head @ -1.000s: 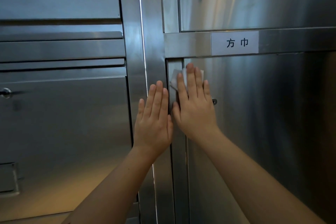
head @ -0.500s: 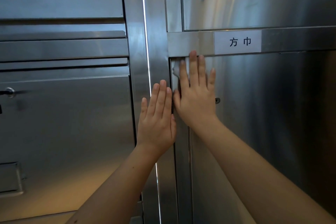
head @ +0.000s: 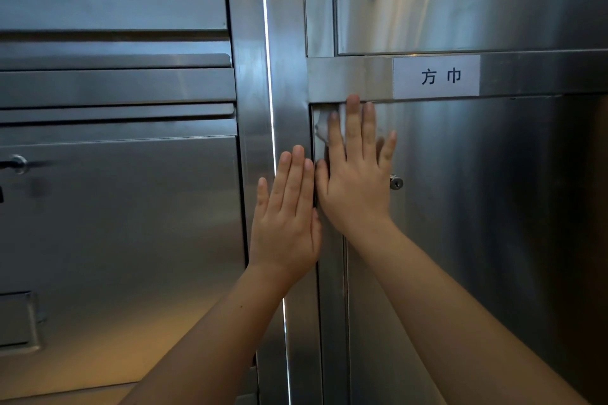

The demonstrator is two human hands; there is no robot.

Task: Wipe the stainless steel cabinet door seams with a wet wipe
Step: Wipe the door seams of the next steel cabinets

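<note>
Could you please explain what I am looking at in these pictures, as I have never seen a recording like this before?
There is no machine here. A person works with bare hands, and every picture comes from one wide-angle camera worn on their head, looking forward and down. In front stands a stainless steel cabinet with several doors. The right hand, fingers straight, presses a white wet wipe against the top left corner of the lower right door, just below the crossbar that bears a white label. The left hand holds nothing and rests flat on the upright frame beside that door's seam. A small round lock sits just right of the right hand.
</note>
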